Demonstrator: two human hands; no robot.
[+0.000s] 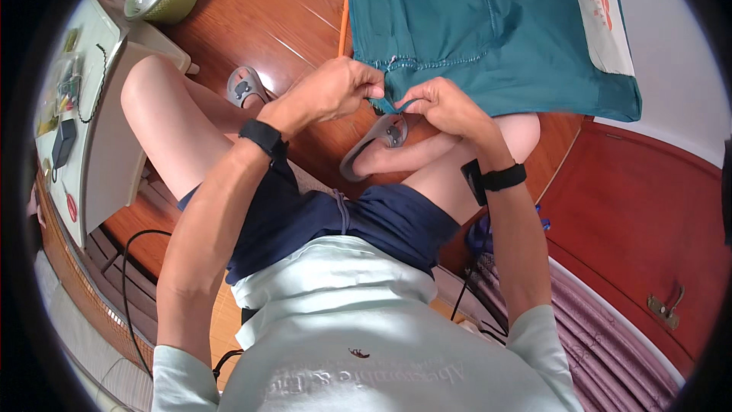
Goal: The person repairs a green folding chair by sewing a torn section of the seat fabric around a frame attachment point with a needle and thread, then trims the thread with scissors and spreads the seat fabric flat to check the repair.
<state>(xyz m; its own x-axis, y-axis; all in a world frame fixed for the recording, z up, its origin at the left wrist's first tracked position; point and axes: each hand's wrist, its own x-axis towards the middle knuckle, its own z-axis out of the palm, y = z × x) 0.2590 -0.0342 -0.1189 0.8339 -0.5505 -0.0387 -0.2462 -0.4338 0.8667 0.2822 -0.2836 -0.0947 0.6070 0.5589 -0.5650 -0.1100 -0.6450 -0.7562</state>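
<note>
A large teal fabric piece (488, 30) with pale stitching and a white patch hangs over my right knee and spreads away in front of me. My left hand (347, 85) is closed in a pinch at its near left corner. Close beside it, my right hand (441, 103) pinches a narrow teal strip (398, 104) at the same corner, with thumb and fingers pressed together. A short gap separates the two hands, and the strip spans part of it. An orange pole (344, 23) with a black end runs along the fabric's left edge.
Grey slippers (245, 85) are on my feet on the wooden floor (282, 0). A green bin (171, 1) stands at the far left. A white table (107, 137) with small items is at my left. To my right are a red cabinet (633, 221) and a purple curtain (587, 336).
</note>
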